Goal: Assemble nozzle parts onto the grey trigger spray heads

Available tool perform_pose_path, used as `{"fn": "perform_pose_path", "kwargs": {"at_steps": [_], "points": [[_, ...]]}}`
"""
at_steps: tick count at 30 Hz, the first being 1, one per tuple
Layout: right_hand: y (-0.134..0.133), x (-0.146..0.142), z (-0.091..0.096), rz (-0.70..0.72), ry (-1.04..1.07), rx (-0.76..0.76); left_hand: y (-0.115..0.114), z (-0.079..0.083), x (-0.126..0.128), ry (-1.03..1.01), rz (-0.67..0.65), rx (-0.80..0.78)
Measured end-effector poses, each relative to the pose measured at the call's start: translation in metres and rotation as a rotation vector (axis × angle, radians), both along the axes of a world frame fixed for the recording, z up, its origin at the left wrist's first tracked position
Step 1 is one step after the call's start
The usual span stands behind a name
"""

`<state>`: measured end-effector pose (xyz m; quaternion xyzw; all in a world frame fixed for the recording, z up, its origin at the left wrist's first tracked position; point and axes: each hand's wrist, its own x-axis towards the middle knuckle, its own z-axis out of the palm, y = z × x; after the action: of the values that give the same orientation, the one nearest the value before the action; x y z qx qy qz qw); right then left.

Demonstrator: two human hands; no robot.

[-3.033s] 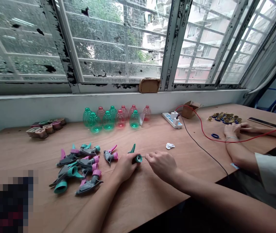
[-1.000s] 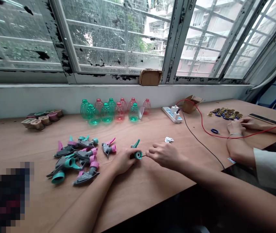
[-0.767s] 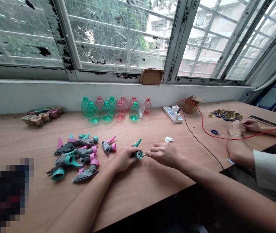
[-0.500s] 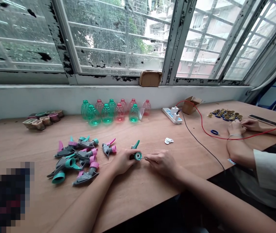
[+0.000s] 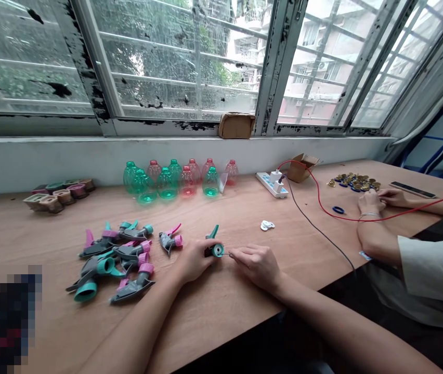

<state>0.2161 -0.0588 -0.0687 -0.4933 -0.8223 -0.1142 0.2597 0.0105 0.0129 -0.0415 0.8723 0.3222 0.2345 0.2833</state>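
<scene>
My left hand point(image 5: 195, 263) is closed around a grey trigger sprayer head point(image 5: 217, 250) with a teal collar and teal lever. The collar's round opening faces me and slightly right. My right hand point(image 5: 256, 265) is closed in a pinch just to the right, its fingertips on a thin rod-like piece point(image 5: 227, 253) pointing at the collar; its exact kind is too small to tell. Left of my left hand lies a single sprayer head point(image 5: 170, 240) with a pink collar. Beyond it several grey, teal and pink sprayer heads point(image 5: 128, 262) lie in a heap.
Green and pink clear bottles point(image 5: 167, 184) stand along the wall. White round pieces point(image 5: 267, 225) lie behind my right hand. A power strip point(image 5: 272, 185) trails a black cable and a red cable point(image 5: 323, 208). At right, a co-worker's hands point(image 5: 373, 203) are beside gold-coloured parts point(image 5: 356, 181).
The whole view has shifted slightly, so things sit a little further left. Both my hands keep nearly the same hold, with the rod-like piece still at the collar.
</scene>
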Motion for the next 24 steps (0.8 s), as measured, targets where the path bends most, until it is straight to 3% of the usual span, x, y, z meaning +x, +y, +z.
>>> {"fn": "perform_pose_path", "kwargs": {"at_steps": [8, 18, 24], "points": [[-0.0012, -0.0004, -0.0032, -0.017, -0.076, 0.104, -0.0025, 0.0003, 0.0007, -0.011, 0.035, 0.015], [0.0008, -0.0012, -0.0042, -0.032, -0.023, 0.104, -0.0018, -0.0051, 0.0005, -0.013, 0.109, 0.07], [0.002, -0.0021, -0.0048, -0.047, -0.002, 0.073, -0.0064, 0.0014, -0.0011, 0.06, 0.135, 0.121]]}}
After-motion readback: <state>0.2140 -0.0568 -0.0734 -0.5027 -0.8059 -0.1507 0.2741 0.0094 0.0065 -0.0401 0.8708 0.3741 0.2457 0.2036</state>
